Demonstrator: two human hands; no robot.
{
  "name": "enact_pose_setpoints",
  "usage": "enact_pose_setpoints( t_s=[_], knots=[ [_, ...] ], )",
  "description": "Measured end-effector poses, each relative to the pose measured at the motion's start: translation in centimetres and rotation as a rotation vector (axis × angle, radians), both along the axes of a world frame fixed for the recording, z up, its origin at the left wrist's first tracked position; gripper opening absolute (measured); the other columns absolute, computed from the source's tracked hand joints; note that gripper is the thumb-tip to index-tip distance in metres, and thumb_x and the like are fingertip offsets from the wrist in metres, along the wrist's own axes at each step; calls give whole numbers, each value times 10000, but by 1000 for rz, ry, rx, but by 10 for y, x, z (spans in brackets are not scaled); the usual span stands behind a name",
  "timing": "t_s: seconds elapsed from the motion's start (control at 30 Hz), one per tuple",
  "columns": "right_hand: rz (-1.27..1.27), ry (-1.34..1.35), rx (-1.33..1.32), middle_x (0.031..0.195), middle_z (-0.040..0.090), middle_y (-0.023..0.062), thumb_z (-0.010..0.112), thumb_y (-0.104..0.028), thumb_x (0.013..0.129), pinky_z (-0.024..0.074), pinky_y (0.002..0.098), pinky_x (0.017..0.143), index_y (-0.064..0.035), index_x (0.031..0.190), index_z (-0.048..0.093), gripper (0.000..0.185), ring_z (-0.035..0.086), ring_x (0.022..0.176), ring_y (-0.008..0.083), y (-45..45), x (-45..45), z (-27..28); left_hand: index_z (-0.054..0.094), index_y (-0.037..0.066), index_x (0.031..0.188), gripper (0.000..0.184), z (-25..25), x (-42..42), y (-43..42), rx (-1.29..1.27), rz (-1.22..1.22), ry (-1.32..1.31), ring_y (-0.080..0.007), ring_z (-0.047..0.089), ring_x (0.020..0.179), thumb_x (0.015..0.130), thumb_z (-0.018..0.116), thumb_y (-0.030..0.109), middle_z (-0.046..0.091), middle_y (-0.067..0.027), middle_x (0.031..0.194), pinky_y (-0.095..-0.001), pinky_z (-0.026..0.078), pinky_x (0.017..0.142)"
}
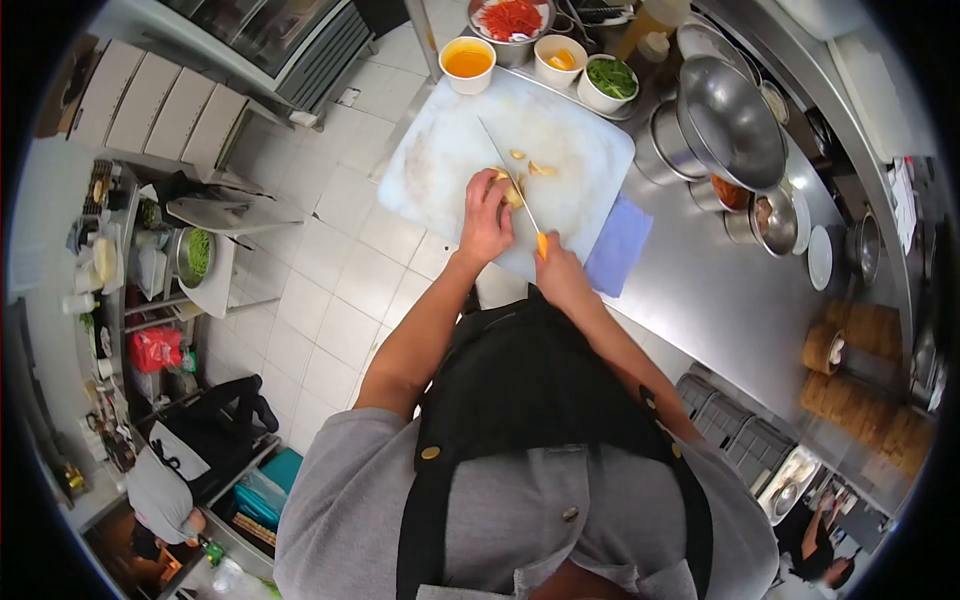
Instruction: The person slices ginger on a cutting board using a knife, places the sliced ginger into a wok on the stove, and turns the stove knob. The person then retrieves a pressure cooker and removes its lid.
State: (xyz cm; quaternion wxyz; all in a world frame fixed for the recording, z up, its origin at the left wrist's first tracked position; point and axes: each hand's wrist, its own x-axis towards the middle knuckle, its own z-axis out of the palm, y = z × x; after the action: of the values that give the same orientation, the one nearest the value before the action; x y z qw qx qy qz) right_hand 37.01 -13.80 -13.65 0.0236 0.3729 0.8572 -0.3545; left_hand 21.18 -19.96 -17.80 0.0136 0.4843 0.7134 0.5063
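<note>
My left hand (487, 216) is closed, its fingers pressing a knobbly tan piece that looks like ginger (513, 195) against the white cutting board (425, 165). In my right hand (563, 272) is the yellow-orange handle of a long knife (529, 208). Its blade lies along the right side of the ginger and points away from me. Just beyond my left fingers, small cut peelings (541, 169) and a little piece (517, 154) rest on the board. The underside of the ginger is hidden by my fingers.
At the board's far edge stand a tub of orange liquid (468, 64), a tub of chopped greens (608, 82) and a bowl of red shreds (508, 18). A blue cloth (618, 245) lies right, near steel bowls (730, 120). Another person (165, 490) is at lower left.
</note>
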Motion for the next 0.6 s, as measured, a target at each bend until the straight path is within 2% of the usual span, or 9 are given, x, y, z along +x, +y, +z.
enact_pose_setpoints(
  t_s=[0.2,0.27,0.37,0.53,0.6],
  knots=[
    [-72,-7,21,764,606,315,536,-208,918,473,567,669,-30,1165,394,336,595,744,505,12,17,25,490,22,1176,511,15,-20,2,-101,-90,115,-412,412,1172,682,601,-42,418,-212,1252,-470,358,1007],
    [-84,14,-10,761,605,312,535,-219,919,471,565,674,-42,1171,395,338,596,745,501,7,32,32,479,18,1174,519,21,-24,-1,-156,-159,46,-411,415,1172,677,618,-30,414,-213,1246,-465,367,999],
    [-45,-46,8,757,614,278,536,-233,920,474,548,666,-61,1185,407,341,606,742,474,4,46,40,479,13,1157,507,15,-22,-14,-78,-167,54,-411,413,1180,675,632,-21,409,-218,1249,-456,368,1002],
    [43,-61,136,777,640,198,550,-227,914,490,509,626,-104,1181,442,314,624,722,421,-2,71,56,485,9,1151,508,3,-12,-30,-38,-57,18,-404,419,1181,671,647,-19,413,-221,1249,-450,369,1006],
    [71,-67,154,773,640,193,550,-229,915,495,503,626,-107,1184,440,316,627,718,412,-4,79,58,486,11,1163,521,0,-12,-32,-38,-34,41,-394,428,1180,670,652,-24,417,-217,1252,-444,374,1008]
  ],
)
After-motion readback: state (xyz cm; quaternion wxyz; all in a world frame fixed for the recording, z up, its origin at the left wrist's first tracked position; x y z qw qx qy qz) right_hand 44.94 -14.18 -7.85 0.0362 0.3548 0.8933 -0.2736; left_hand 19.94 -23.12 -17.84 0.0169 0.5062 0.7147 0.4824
